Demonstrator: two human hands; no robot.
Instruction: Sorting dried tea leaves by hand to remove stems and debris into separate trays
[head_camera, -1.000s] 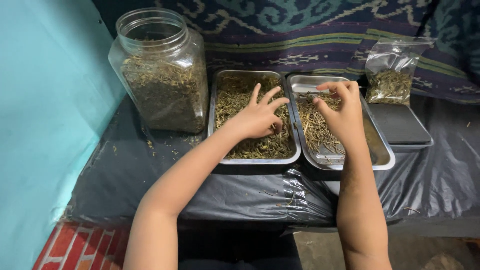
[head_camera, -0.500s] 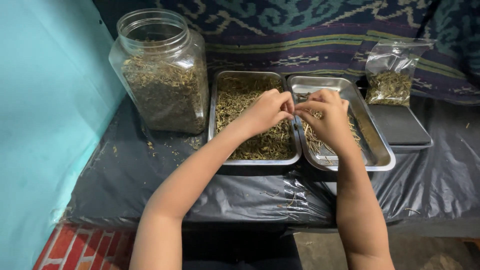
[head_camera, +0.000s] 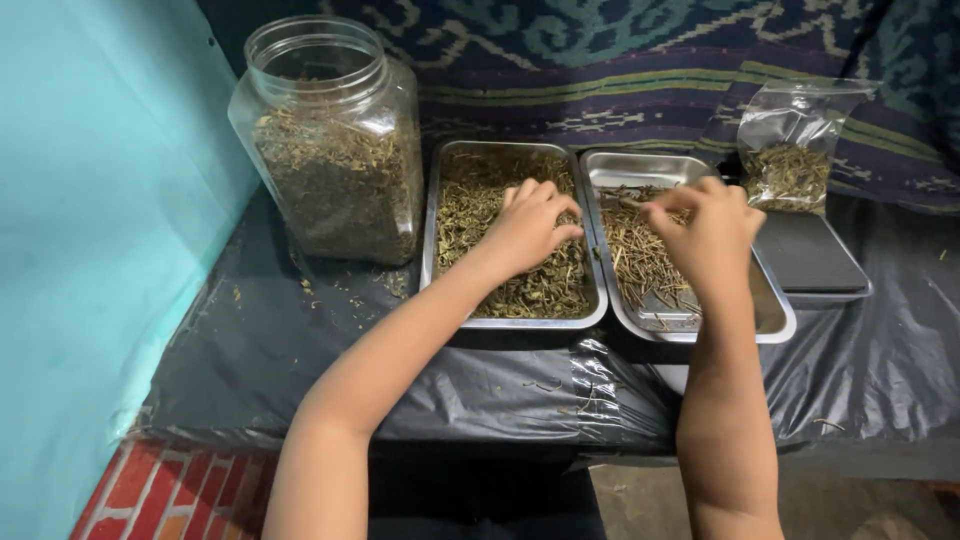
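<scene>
Both hands work the trays: left hand curls into loose dried leaves in the left steel tray; right hand pinches stems over the right steel tray. Bits could spill onto the black plastic-covered tabletop.

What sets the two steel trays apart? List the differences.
The left tray is filled almost edge to edge with crumpled greenish-brown dried leaves; the right tray holds a thinner pile of straight, pale stems, with bare metal showing. The left hand rests in the left tray, while the right hand hovers over the right tray. Both are rectangular, shiny metal, side by side.
</scene>
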